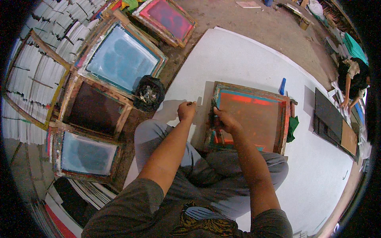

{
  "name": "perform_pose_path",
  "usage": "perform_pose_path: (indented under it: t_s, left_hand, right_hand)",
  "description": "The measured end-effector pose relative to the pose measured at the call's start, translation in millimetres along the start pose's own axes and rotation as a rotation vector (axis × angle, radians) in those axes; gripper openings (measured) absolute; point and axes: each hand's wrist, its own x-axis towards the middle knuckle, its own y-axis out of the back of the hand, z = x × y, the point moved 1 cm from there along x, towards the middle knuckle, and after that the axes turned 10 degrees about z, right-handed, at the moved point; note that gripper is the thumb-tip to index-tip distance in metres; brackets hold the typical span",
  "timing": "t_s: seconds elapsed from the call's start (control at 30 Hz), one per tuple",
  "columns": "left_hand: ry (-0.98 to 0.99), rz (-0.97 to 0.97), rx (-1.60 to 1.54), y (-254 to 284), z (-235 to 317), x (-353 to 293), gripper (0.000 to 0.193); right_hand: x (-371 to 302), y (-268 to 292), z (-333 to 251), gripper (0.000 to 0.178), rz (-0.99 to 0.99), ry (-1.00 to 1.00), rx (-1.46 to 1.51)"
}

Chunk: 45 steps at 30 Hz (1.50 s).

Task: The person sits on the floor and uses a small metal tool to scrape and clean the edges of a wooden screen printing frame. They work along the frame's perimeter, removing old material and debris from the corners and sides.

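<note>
A wooden screen printing frame (pixel 286 131) with a mesh smeared orange and brown lies before me on a white sheet (pixel 317 182). My right hand (pixel 227 120) is closed at the frame's left side, its fingers around the dark, ink-stained edge. A wide shadow falls beside that edge, which looks raised off the sheet. Left of the frame, my left hand (pixel 186 112) is held in a fist, apart from it. Something small and dark shows at its fingers, too small to name.
Screens with blue mesh (pixel 123 51), dark mesh (pixel 95 109) and pink mesh (pixel 166 18) lie leftward. A black bag (pixel 149 93) stands nearby. Beyond the frame are a blue tool (pixel 282 86) and green cloth (pixel 292 129). Another person (pixel 353 79) reaches down near black boards (pixel 328 115) at right.
</note>
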Motion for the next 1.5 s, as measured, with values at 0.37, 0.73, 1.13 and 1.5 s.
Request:
perform_pose_path:
  t_s: [0.37,0.73,1.13,1.5]
  left_hand:
    - [0.020,-0.043,0.056,4,4,0,0.032]
    - [-0.040,-0.053,0.044,-3,0,2,0.036]
    - [0.028,-0.095,0.005,-6,5,0,0.037]
    - [-0.092,-0.058,0.033,-3,16,-10,0.037]
  right_hand:
    - [11,9,-6,0.045,0.023,-0.036,-0.083]
    - [15,8,-5,0.046,0.028,-0.087,-0.055]
    - [24,10,7,0.051,-0.081,-0.095,0.062]
    - [32,8,17,0.051,-0.166,-0.162,0.290]
